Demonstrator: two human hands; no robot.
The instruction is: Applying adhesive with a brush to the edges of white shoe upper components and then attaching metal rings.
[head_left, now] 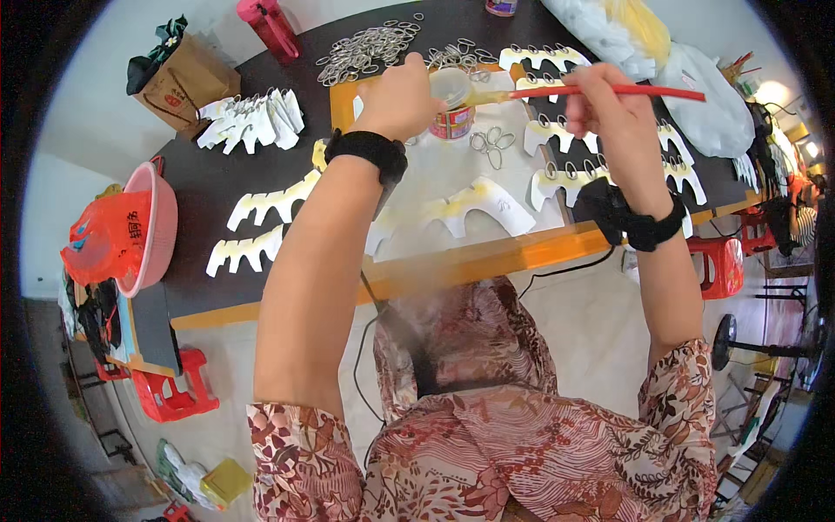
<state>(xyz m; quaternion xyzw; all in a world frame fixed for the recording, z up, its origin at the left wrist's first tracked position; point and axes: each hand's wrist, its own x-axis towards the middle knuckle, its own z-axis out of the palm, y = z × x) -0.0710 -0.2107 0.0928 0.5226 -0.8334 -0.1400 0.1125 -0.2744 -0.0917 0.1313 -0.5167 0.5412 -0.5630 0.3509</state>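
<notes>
My right hand (609, 109) grips a long red-handled brush (654, 90); its yellowish bristle end is at the mouth of a red can (452, 124). A translucent cup (451, 88) sits at the top of that can. My left hand (393, 100) is closed beside the can's left side, with its fingertips hidden. A white arched piece with prongs (496, 207), smeared yellow, lies on the pale sheet (522, 155) before me. Several loose metal rings (493, 146) rest right of the can. Similar white pieces with rings (570, 181) stand in rows at the right.
Heaps of metal rings (370, 48) lie at the back. White pieces (252, 120) are piled at left, near a paper bag (187, 87) and pink bottle (268, 28). A pink basin (161, 226) is at the table's left edge; plastic bags (709, 104) are at right.
</notes>
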